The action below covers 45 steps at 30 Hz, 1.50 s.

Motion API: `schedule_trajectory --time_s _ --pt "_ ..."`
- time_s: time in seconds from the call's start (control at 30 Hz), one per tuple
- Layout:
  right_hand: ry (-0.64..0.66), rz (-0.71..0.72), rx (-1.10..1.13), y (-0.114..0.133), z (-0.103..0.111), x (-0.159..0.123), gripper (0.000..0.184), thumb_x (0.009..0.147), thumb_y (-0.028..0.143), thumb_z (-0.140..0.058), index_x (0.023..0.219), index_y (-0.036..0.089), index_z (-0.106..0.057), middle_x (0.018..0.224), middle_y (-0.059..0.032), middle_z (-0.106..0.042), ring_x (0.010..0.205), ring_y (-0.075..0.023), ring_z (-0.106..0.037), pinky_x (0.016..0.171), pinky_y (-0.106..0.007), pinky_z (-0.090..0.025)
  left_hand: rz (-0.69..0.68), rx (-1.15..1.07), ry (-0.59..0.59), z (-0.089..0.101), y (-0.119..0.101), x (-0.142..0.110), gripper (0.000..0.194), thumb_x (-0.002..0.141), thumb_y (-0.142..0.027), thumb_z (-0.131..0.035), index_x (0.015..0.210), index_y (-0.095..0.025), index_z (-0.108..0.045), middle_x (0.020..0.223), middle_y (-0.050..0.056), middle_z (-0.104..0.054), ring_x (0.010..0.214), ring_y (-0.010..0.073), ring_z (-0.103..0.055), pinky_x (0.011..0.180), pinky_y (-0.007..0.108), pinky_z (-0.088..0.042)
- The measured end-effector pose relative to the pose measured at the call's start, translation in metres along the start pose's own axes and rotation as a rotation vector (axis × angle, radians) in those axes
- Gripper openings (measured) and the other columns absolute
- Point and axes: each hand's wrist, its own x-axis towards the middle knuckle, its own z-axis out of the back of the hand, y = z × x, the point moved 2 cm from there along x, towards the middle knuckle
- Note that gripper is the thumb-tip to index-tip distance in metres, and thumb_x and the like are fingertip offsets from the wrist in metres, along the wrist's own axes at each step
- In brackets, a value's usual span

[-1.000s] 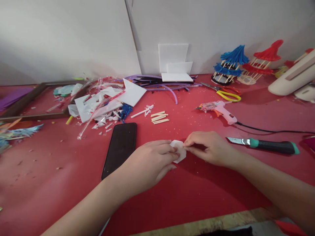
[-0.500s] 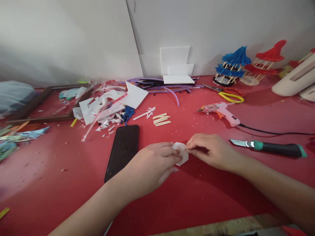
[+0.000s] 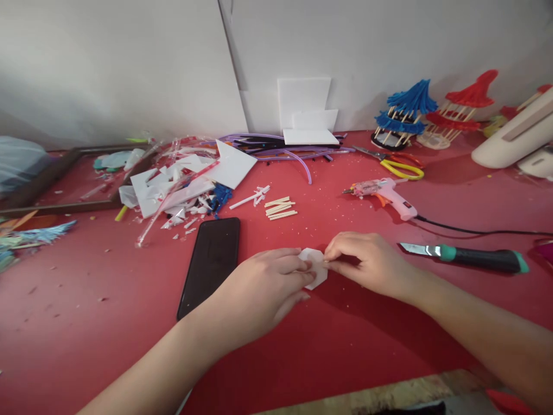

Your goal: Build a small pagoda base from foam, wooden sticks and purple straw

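Note:
A small white hexagonal foam piece (image 3: 317, 266) sits low over the red table (image 3: 345, 340), held between both hands. My left hand (image 3: 263, 288) grips its left side with curled fingers. My right hand (image 3: 367, 259) pinches its right edge; whether a small stick is also in that pinch is hidden. A black phone (image 3: 210, 262) lies face down just left of my left hand. A few short wooden sticks (image 3: 280, 208) lie behind the hands.
A pink glue gun (image 3: 386, 195) with its cord, yellow-handled scissors (image 3: 397, 164) and a green-handled knife (image 3: 466, 256) lie to the right. White foam scraps (image 3: 185, 181) pile up at left. Blue (image 3: 406, 112) and red (image 3: 462, 106) stick models and white foam sheets (image 3: 305, 109) stand by the wall.
Both hands keep hold of the white piece in the same spot; only the camera has shifted slightly.

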Motion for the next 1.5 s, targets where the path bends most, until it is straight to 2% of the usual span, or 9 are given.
schedule_trajectory --time_s 0.13,0.27,0.33,0.43,0.53,0.77,1.37,1.5 --pt "-0.036 -0.041 0.071 -0.002 0.004 0.000 0.007 0.087 0.017 -0.060 0.085 0.022 -0.065 0.086 -0.0008 -0.073 0.078 -0.0129 -0.068 0.071 -0.025 -0.052 0.032 -0.009 0.048 0.000 0.000 0.001 0.026 0.094 -0.021 -0.048 0.117 -0.024 -0.061 0.119 0.003 -0.066 0.114 0.0199 -0.060 0.100 0.036 -0.048" --pt "-0.250 -0.098 0.220 -0.007 0.007 0.000 0.006 0.087 0.026 -0.063 0.089 0.023 -0.067 0.092 -0.0021 -0.073 0.085 -0.0155 -0.069 0.076 -0.027 -0.056 0.028 0.006 0.024 0.002 -0.002 0.002 0.024 0.094 -0.021 -0.048 0.112 -0.023 -0.063 0.115 0.003 -0.068 0.111 0.0204 -0.061 0.095 0.034 -0.051" --pt "-0.296 -0.134 0.207 -0.010 0.004 0.002 0.008 0.087 0.028 -0.063 0.090 0.024 -0.068 0.092 -0.0022 -0.074 0.085 -0.0163 -0.070 0.075 -0.028 -0.057 0.026 0.016 0.030 0.002 -0.002 0.001 0.025 0.094 -0.021 -0.048 0.113 -0.023 -0.063 0.115 0.004 -0.068 0.112 0.0206 -0.061 0.097 0.035 -0.051" --pt "-0.243 -0.158 0.138 -0.012 -0.002 0.006 0.008 0.087 0.027 -0.062 0.090 0.024 -0.069 0.089 -0.0008 -0.075 0.081 -0.0158 -0.070 0.073 -0.027 -0.057 0.026 0.030 0.032 0.000 -0.001 0.001 0.027 0.094 -0.022 -0.049 0.117 -0.023 -0.063 0.119 0.004 -0.067 0.113 0.0208 -0.061 0.099 0.037 -0.050" --pt "-0.207 -0.126 0.103 -0.010 -0.005 0.009 0.007 0.087 0.024 -0.062 0.088 0.024 -0.069 0.088 0.0003 -0.075 0.080 -0.0150 -0.070 0.073 -0.026 -0.056 0.023 0.037 0.026 -0.001 0.000 0.001 0.029 0.093 -0.021 -0.050 0.120 -0.022 -0.061 0.123 0.004 -0.066 0.113 0.0211 -0.061 0.099 0.037 -0.050" --pt "-0.156 -0.055 0.047 -0.005 -0.002 0.008 0.009 0.089 0.021 -0.060 0.087 0.023 -0.068 0.087 0.0013 -0.075 0.079 -0.0123 -0.070 0.073 -0.023 -0.053 -0.003 -0.002 0.001 0.000 0.000 0.002 0.032 0.093 -0.019 -0.051 0.123 -0.026 -0.057 0.125 0.000 -0.064 0.118 0.0174 -0.058 0.105 0.032 -0.045" --pt "-0.178 0.064 -0.052 0.000 -0.005 0.008 0.009 0.089 0.017 -0.058 0.089 0.018 -0.067 0.088 -0.0018 -0.074 0.079 -0.0110 -0.068 0.073 -0.021 -0.051 0.014 0.001 0.038 -0.003 0.002 -0.001 0.025 0.094 -0.021 -0.049 0.116 -0.024 -0.061 0.121 0.002 -0.065 0.116 0.0193 -0.059 0.101 0.034 -0.047" --pt "-0.147 0.027 -0.040 -0.001 -0.005 0.010 0.008 0.089 0.019 -0.059 0.085 0.019 -0.066 0.085 -0.0010 -0.073 0.076 -0.0110 -0.068 0.070 -0.021 -0.050 0.019 0.001 0.031 -0.003 0.002 -0.001 0.025 0.093 -0.021 -0.050 0.116 -0.025 -0.061 0.119 0.002 -0.066 0.115 0.0192 -0.059 0.101 0.034 -0.048"
